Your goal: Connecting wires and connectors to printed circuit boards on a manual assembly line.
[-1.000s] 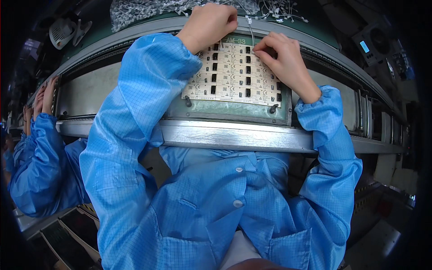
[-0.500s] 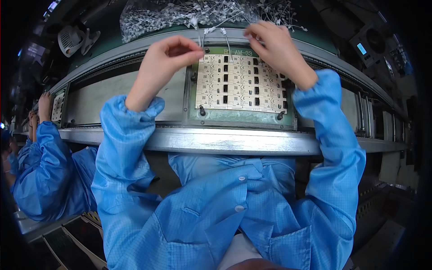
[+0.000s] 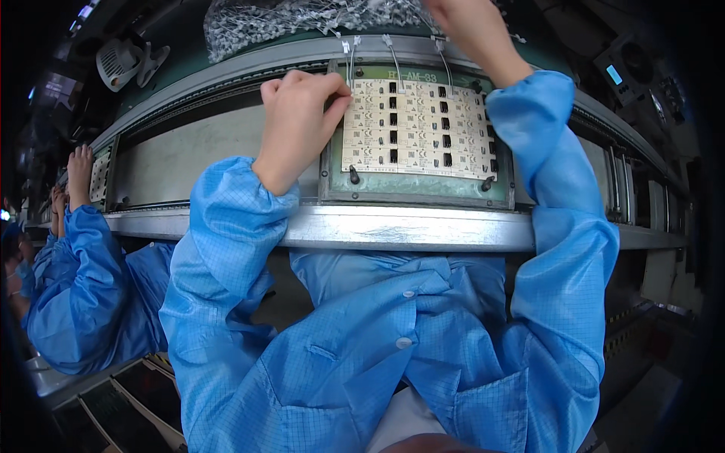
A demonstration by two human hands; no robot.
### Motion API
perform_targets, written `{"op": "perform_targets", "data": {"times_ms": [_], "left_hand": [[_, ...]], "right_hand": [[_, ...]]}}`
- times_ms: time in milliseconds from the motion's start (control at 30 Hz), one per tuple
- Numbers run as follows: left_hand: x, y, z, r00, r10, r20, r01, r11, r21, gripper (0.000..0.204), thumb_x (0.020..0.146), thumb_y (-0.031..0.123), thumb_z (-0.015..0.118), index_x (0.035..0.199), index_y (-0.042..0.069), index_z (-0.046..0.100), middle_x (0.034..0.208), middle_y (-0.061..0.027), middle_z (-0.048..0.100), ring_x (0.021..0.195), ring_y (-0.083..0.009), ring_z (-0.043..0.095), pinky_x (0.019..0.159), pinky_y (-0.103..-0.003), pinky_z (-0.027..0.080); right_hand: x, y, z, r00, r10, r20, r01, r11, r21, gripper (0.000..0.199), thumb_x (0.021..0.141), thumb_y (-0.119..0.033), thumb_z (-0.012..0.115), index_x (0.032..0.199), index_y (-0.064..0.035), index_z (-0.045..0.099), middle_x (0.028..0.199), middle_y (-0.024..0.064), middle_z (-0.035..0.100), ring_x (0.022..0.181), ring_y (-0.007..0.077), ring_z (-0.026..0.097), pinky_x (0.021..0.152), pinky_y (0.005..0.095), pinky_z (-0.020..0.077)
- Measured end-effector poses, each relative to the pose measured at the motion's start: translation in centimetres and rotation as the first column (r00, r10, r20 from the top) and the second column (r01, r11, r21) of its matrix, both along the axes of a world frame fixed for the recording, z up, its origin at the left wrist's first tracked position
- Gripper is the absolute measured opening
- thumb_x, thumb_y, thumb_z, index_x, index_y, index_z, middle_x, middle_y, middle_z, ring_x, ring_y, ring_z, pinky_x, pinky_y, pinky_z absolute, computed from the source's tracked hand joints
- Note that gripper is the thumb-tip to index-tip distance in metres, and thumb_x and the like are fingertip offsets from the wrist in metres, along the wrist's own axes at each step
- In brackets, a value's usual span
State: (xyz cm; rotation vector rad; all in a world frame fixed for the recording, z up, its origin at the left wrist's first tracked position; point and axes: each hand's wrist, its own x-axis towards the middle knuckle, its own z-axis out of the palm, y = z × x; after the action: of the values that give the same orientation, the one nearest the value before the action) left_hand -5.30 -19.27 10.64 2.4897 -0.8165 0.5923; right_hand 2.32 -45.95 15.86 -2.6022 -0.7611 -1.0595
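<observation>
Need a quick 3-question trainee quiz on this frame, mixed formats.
1. True or false: the left hand rests on the left edge of the white circuit board panel.
2. Multiple choice: where does the right hand reach? A) down to the metal rail B) up toward the heap of loose wired components beyond the panel C) to the neighbouring person's sleeve
3. Fill in: the panel sits in a ____-coloured fixture frame.

Key: 1 true; 2 B; 3 green. Only the wrist and part of the right hand show, so its grip cannot be judged.
</observation>
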Motion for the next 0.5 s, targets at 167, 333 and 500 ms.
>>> {"op": "perform_targets", "data": {"times_ms": [167, 333, 500], "left_hand": [[-0.5, -1.1, 1.1, 0.993, 0.077, -0.088, -0.073, 0.996, 0.057, 0.006, 0.083, 0.02, 0.075, 0.083, 0.014, 0.076, 0.091, 0.0023, 0.069, 0.095, -0.0232, 0.06, 0.087, -0.043, 0.034], [-1.0, -1.4, 1.3, 0.994, 0.095, 0.054, -0.104, 0.975, 0.196, 0.004, 0.083, 0.014, 0.072, 0.082, 0.013, 0.075, 0.092, 0.0018, 0.069, 0.095, -0.0241, 0.061, 0.088, -0.045, 0.036], [-1.2, -2.0, 1.3, 0.994, 0.089, 0.064, -0.1, 0.974, 0.204, 0.005, 0.083, 0.014, 0.071, 0.084, 0.011, 0.075, 0.092, 0.0014, 0.068, 0.096, -0.025, 0.061, 0.089, -0.045, 0.037]], "right_hand": [[-3.1, -2.9, 0.6, 0.979, 0.191, -0.075, -0.173, 0.965, 0.199, 0.015, 0.094, -0.006, 0.064, 0.108, -0.001, 0.063, 0.088, 0.0186, 0.069, 0.081, 0.0343, 0.07, 0.071, 0.0387, 0.054], [-6.6, -4.0, -0.5, 0.96, 0.181, -0.212, -0.06, 0.878, 0.475, 0.015, 0.093, 0.003, 0.064, 0.108, 0.0028, 0.062, 0.086, 0.0148, 0.069, 0.076, 0.0199, 0.07, 0.069, 0.0314, 0.0545], [-6.0, -4.2, -3.1, 0.531, 0.811, 0.245, -0.491, 0.059, 0.869, 0.019, 0.092, 0.003, 0.067, 0.109, 0.0057, 0.062, 0.089, 0.013, 0.071, 0.081, 0.018, 0.071, 0.072, 0.0292, 0.0566]]}}
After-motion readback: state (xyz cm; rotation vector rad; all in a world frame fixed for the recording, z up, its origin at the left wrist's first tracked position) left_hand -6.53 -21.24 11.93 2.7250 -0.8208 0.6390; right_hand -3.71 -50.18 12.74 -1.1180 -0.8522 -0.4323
